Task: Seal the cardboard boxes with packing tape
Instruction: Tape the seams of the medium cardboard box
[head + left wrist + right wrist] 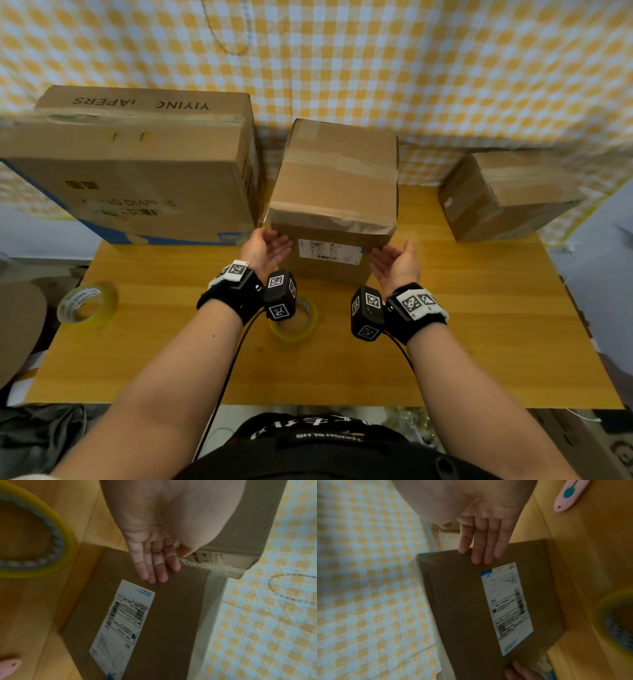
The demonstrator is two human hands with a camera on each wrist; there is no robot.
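A taped cardboard box (334,185) with a white shipping label (329,250) stands at the table's middle back. My left hand (265,248) lies flat, fingers straight, against its near left edge, as the left wrist view shows with the fingers (154,566) on the box (154,622). My right hand (394,262) lies open at the near right edge, its fingers (484,547) straight against the box (462,601). A yellow tape roll (294,322) lies just behind my wrists, and a second roll (87,303) sits at the table's left.
A large printed carton (137,168) stands left of the middle box, nearly touching it. A smaller taped box (507,195) sits at the right rear. A pink cutter (568,494) lies on the wooden table (479,325). A checked cloth hangs behind.
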